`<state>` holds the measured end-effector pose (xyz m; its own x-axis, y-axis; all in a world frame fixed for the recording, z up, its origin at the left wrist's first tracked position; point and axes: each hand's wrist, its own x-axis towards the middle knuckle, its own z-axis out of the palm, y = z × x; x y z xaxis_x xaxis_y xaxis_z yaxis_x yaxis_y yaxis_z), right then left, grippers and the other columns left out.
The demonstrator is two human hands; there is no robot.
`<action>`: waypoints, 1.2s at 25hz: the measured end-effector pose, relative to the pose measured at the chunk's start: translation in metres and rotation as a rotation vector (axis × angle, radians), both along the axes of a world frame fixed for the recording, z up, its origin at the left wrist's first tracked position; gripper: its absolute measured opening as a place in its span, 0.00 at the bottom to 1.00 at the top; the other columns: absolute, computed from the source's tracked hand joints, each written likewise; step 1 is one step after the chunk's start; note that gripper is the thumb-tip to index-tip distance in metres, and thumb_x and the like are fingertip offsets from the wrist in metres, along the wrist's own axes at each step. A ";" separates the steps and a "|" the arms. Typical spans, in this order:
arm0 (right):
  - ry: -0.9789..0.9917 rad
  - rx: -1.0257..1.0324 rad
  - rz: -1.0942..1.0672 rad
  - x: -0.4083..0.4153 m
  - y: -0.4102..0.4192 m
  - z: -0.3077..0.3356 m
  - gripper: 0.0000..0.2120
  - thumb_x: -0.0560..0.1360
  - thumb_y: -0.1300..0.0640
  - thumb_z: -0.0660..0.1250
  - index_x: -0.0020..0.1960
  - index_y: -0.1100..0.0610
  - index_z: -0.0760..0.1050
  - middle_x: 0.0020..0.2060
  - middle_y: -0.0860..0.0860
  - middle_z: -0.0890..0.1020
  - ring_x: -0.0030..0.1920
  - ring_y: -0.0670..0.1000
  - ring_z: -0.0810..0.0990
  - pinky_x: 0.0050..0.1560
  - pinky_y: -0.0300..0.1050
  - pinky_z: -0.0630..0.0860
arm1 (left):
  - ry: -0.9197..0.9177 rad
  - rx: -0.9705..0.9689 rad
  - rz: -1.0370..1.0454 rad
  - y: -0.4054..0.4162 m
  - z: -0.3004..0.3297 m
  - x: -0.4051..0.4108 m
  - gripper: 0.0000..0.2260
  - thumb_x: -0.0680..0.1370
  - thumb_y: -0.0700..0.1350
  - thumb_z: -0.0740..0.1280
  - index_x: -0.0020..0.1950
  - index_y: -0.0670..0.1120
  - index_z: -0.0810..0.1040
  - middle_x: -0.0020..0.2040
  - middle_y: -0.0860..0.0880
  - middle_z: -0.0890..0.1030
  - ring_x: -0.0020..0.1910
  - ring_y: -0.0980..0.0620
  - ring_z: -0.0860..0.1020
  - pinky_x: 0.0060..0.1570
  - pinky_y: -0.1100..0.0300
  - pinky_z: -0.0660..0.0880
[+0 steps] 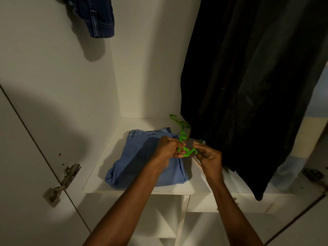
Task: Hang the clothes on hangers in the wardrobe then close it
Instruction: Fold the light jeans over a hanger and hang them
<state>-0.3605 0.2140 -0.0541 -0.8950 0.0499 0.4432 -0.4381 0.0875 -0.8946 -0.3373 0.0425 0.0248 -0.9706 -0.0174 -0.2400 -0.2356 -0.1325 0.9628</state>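
Observation:
Bright green plastic hangers (182, 137) lie bunched on the white wardrobe shelf (99, 183), just right of a folded pair of light blue jeans (140, 157). My left hand (168, 150) pinches the near end of the green hangers from the left. My right hand (207, 154) grips the same end from the right. Both hands meet above the jeans' right edge. A long black garment (248, 86) hangs at the right, and its hem hides the far part of the hangers.
A dark denim garment (94, 15) hangs at the top left. The open wardrobe door (26, 174) with a metal hinge (62, 183) stands at the left. Another door edge and hinge (314, 174) show at the right. White compartments (168, 219) sit below the shelf.

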 end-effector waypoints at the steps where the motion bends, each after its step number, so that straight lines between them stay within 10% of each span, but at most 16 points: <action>1: -0.034 0.001 -0.011 -0.006 0.003 0.002 0.23 0.70 0.81 0.67 0.55 0.58 0.83 0.47 0.42 0.87 0.50 0.44 0.86 0.57 0.43 0.80 | 0.021 -0.030 0.039 -0.001 0.006 -0.001 0.07 0.80 0.33 0.65 0.52 0.34 0.82 0.31 0.46 0.84 0.29 0.51 0.83 0.30 0.61 0.81; 9: -0.176 -0.004 -0.044 -0.029 0.003 0.015 0.16 0.73 0.79 0.66 0.59 0.69 0.80 0.54 0.59 0.83 0.41 0.35 0.83 0.50 0.29 0.79 | 0.284 -0.266 0.294 -0.062 0.031 0.006 0.08 0.80 0.33 0.64 0.46 0.40 0.83 0.31 0.45 0.83 0.29 0.49 0.82 0.30 0.58 0.82; 18: 0.025 -0.008 0.046 -0.045 -0.041 0.063 0.10 0.78 0.67 0.69 0.54 0.54 0.81 0.54 0.56 0.83 0.52 0.48 0.83 0.56 0.45 0.78 | 0.502 -0.306 0.410 -0.165 0.039 0.038 0.06 0.77 0.40 0.74 0.49 0.37 0.86 0.27 0.44 0.77 0.25 0.48 0.78 0.26 0.60 0.78; 30: -0.090 0.455 0.407 -0.104 -0.050 0.113 0.12 0.77 0.58 0.73 0.49 0.69 0.83 0.41 0.64 0.86 0.37 0.51 0.84 0.43 0.41 0.81 | 0.675 -0.409 0.304 -0.212 0.072 0.039 0.04 0.73 0.44 0.76 0.46 0.49 0.89 0.34 0.36 0.82 0.32 0.41 0.84 0.31 0.56 0.82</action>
<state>-0.4644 0.1640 0.0585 -0.8373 -0.4803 0.2613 -0.4411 0.3110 -0.8418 -0.2987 -0.1697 0.0964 -0.8426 -0.2600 0.4717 0.3968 0.2925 0.8700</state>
